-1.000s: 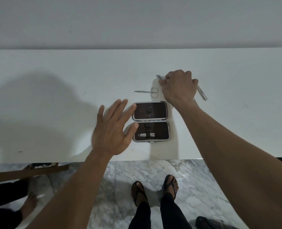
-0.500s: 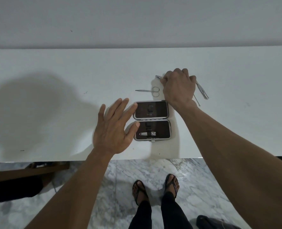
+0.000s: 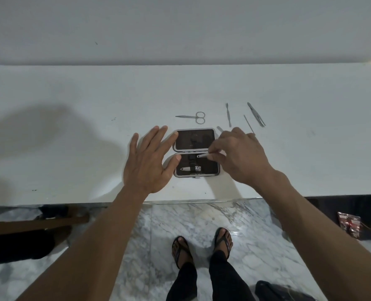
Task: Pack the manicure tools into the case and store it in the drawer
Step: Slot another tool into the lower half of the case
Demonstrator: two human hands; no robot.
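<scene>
An open manicure case with a dark lining lies on the white table. A nail clipper sits strapped in its near half. My right hand pinches a thin metal tool over the near half of the case. My left hand rests flat on the table with fingers apart, its fingertips touching the case's left edge. Beyond the case lie small scissors, a cuticle pusher, a thin pick and tweezers.
The table's near edge runs just below my wrists, over a marble floor where my sandalled feet stand. A wooden piece shows at the lower left, a red packet on the floor at right. A plain wall stands behind the table.
My right hand has come back from the tools beyond the case to the case's near half, carrying a thin metal tool. The tools it covered now lie in sight. My left hand stays put.
</scene>
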